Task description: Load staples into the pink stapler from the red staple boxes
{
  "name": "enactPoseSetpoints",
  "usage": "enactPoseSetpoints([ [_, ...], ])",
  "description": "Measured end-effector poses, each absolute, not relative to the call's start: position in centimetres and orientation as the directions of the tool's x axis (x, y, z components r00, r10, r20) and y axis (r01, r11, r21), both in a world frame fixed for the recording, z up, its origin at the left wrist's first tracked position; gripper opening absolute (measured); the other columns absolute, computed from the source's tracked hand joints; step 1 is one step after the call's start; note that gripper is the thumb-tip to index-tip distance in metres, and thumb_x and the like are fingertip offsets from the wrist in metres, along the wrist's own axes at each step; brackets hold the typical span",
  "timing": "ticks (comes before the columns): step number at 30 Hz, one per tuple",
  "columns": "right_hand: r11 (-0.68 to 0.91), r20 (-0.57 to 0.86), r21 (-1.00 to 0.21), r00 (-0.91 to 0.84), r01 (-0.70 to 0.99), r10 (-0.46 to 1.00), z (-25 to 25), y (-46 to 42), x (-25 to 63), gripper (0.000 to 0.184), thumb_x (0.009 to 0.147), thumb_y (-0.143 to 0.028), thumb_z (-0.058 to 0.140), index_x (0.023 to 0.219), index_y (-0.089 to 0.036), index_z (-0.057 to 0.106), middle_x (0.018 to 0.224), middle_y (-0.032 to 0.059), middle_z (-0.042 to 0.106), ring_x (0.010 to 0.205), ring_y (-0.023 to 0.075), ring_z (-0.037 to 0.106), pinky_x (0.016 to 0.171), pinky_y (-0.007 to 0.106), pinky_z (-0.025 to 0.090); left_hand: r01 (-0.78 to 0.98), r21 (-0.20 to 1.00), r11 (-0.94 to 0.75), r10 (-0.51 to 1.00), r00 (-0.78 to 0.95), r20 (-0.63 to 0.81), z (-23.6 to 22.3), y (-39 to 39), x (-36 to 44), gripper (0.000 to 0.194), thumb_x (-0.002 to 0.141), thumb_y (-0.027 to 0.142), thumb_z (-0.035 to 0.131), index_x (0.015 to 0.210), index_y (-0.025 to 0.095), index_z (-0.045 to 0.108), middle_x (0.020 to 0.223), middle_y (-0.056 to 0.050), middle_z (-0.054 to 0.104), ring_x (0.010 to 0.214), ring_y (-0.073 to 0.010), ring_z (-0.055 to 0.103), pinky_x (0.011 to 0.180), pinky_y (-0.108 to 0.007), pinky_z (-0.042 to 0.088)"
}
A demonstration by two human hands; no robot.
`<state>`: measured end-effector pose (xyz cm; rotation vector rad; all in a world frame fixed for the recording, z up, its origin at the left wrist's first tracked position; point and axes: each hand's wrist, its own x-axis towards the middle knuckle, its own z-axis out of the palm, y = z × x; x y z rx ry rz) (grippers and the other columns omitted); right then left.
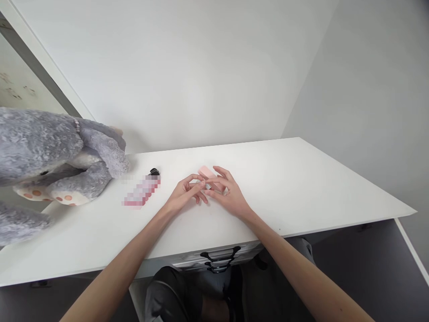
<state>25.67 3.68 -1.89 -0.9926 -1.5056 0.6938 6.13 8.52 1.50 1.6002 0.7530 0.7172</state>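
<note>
My forearms (140, 237) extend to part-open left (184, 192) and right hands (235, 197), fingers curled around a small pale piece (208, 186), hold indeterminable, against a pink block (205, 171) just beyond; insufficient fingertip pressure could drop the piece.

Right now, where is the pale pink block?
In the head view, the pale pink block is near mid-desk, partly hidden by the right hand, with the left hand to its left.

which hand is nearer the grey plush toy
Left. The left hand is right of the plush toy across some desk; the right hand is farther right, past the left hand.
</note>
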Motion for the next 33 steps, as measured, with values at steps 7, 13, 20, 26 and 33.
enactPoseSetpoints([
  [7,0.399,0.400,-0.916,0.048,0.037,0.915,-1.8,3.7,25.6,0.028,0.088,-0.047,0.074,0.111,-0.032,0.077,0.141,0.0071,0.061,0.138,0.0263,0.054,0.107,0.043,0.053,0.060,0.966,-0.252,0.825,0.536,0.182,2.0,7.8,6.3,0.033,0.096,0.050,0.060,0.089,0.018,0.060,0.085,-0.005,0.073,0.062,-0.0150,0.066,0.061,-0.030,0.049],
  [13,0.317,0.318,-0.946,0.000,-0.074,0.948,-1.7,3.7,25.6,0.032,0.086,-0.050,0.073,0.111,-0.029,0.074,0.148,0.0059,0.058,0.135,0.0271,0.059,0.103,0.042,0.056,0.269,0.843,-0.465,0.862,0.355,0.362,1.5,7.5,6.5,0.026,0.092,0.044,0.065,0.082,0.021,0.056,0.078,0.000,0.060,0.072,-0.0149,0.056,0.074,-0.030,0.046],
  [20,0.366,0.377,-0.926,0.219,0.094,0.900,-1.7,3.9,25.7,0.030,0.090,-0.049,0.070,0.110,-0.026,0.072,0.125,0.0080,0.069,0.114,0.0240,0.067,0.097,0.041,0.058,0.536,0.425,-0.729,0.681,0.509,0.526,1.1,7.0,6.7,0.063,0.079,0.043,0.079,0.137,0.030,0.057,0.167,-0.012,0.020,0.150,-0.0385,0.026,0.119,-0.056,0.028],
  [26,0.353,0.386,-0.922,0.307,0.161,0.870,-1.5,3.7,25.7,0.031,0.092,-0.051,0.067,0.109,-0.025,0.070,0.124,0.0083,0.069,0.106,0.0234,0.069,0.090,0.040,0.057,0.563,0.186,-0.806,0.577,0.673,0.462,0.9,7.2,6.6,0.071,0.082,0.049,0.077,0.146,0.031,0.052,0.172,-0.010,0.020,0.156,-0.0425,0.010,0.123,-0.064,0.016],
  [33,0.318,0.357,-0.932,0.289,0.175,0.888,-1.7,3.8,25.6,0.033,0.092,-0.052,0.066,0.111,-0.025,0.070,0.126,0.0090,0.068,0.103,0.0236,0.069,0.087,0.040,0.056,0.683,0.202,-0.702,0.667,0.529,0.526,0.0,8.1,6.4,0.056,0.085,0.033,0.069,0.138,0.026,0.053,0.172,-0.011,0.017,0.156,-0.0389,0.016,0.123,-0.061,0.022],
])
